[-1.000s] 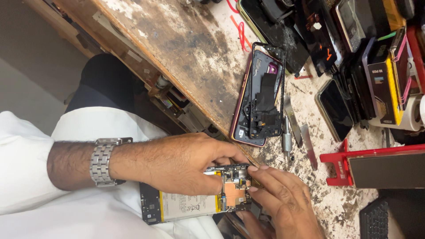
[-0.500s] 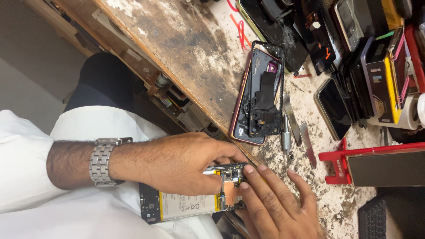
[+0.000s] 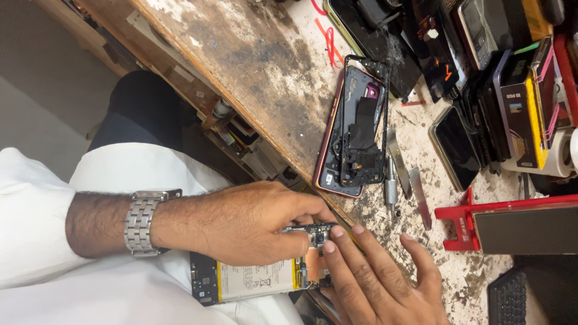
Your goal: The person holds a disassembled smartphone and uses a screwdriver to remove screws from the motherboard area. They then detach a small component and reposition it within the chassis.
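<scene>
The opened phone [image 3: 259, 281] lies flat on our lap, against the white garment [image 3: 90, 295], just below the front edge of the tabletop [image 3: 253, 66]. Its long axis runs left to right across the picture, and its open inside faces up toward us. Inside this shell we see a pale battery [image 3: 256, 280] with a yellow edge filling the middle, and a dark circuit board [image 3: 313, 232] at the right end, nearest the tabletop's edge.

Our left hand [image 3: 247, 225], with a metal watch [image 3: 141, 222] at the wrist, lies over the top of the phone, its thumb and forefinger closed on the dark circuit board. Our right hand [image 3: 379, 283] comes in from the bottom right, its fingers [image 3: 337, 241] stretched out nearly straight, with two fingertips pressed against the same board and nothing gripped in it.

On the tabletop, well apart from the phone in hand, a second phone shell [image 3: 355, 126] lies open side up with its long axis running up and down the picture; it holds a loose black frame and dark parts. Just beside it to the right lie a small screwdriver [image 3: 391, 189] and flat metal tools [image 3: 419, 195]. Further right we see a red stand [image 3: 463, 225] and a heap of other phones [image 3: 481, 66].
</scene>
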